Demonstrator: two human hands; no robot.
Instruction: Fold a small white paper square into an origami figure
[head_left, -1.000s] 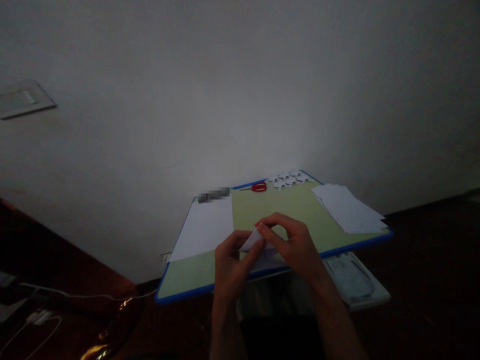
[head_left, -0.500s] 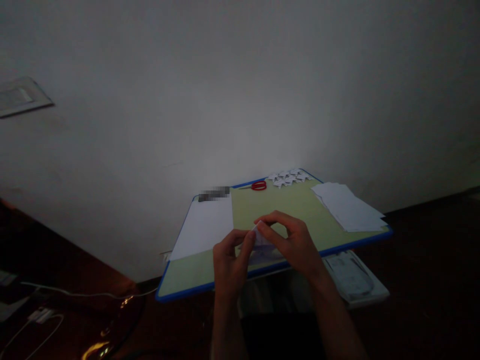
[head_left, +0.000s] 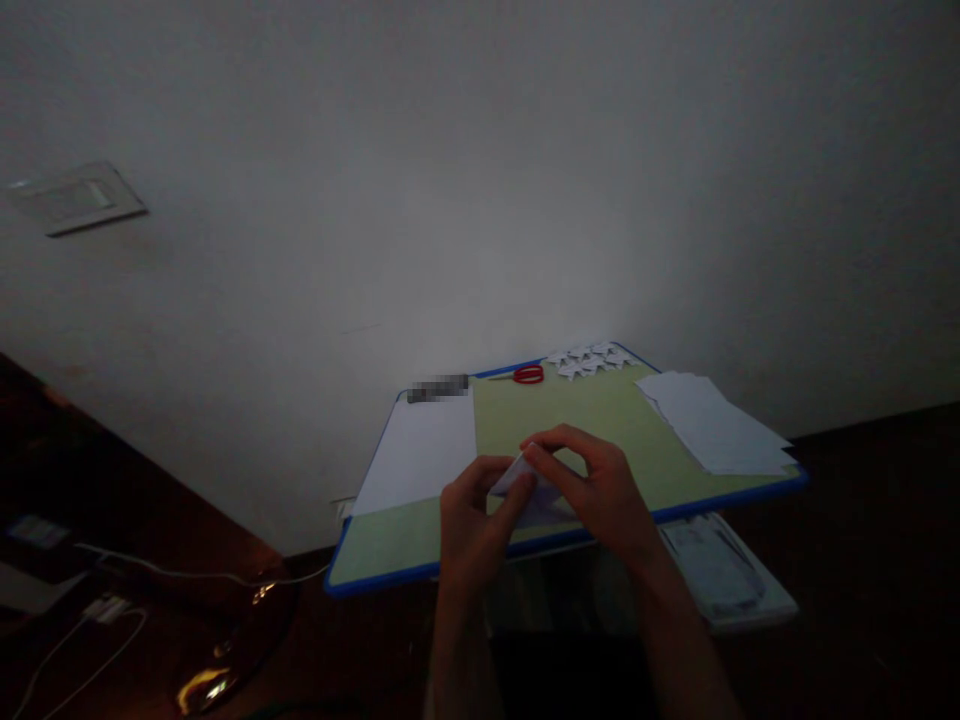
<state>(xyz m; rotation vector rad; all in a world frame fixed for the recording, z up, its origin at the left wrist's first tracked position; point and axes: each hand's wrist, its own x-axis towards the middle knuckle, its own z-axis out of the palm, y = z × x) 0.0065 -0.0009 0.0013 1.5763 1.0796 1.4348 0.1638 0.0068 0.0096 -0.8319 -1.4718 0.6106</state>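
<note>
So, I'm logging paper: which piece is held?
The folded white piece between left hand and right hand; the sheet, stack and small paper shapes lie on the tabletop.

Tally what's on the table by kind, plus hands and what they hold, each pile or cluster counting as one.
Left hand, right hand: 2
Held paper: 1
Left paper, right paper: 2
Cluster of white shapes: 1
Scissors: 1
Blurred dark thing: 1
Total: 8
</note>
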